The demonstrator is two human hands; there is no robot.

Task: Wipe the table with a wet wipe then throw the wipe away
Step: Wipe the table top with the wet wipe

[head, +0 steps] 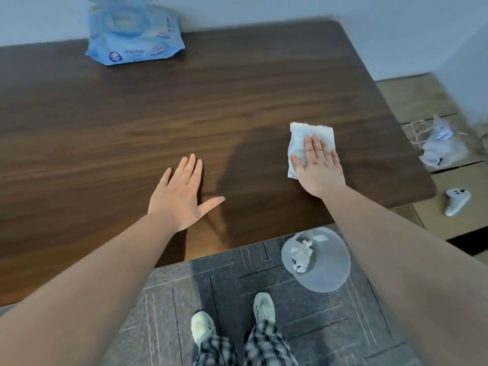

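A white wet wipe [303, 136] lies spread flat on the dark wooden table [184, 101], toward its right side. My right hand [318, 165] presses flat on the wipe's near half, fingers together and pointing away from me. My left hand [182, 194] rests palm down on the bare tabletop near the front edge, fingers spread, holding nothing. A translucent round bin [327, 270] stands on the floor just below the table's front edge, under my right forearm, with crumpled white wipes inside.
A blue wet-wipe pack [132, 38] with its lid flipped up sits at the table's far left by the wall. Cardboard boxes [417, 101] lie right of the table with a plastic bag [441, 146] and a white controller [456, 202]. My feet [232, 320] stand on grey carpet.
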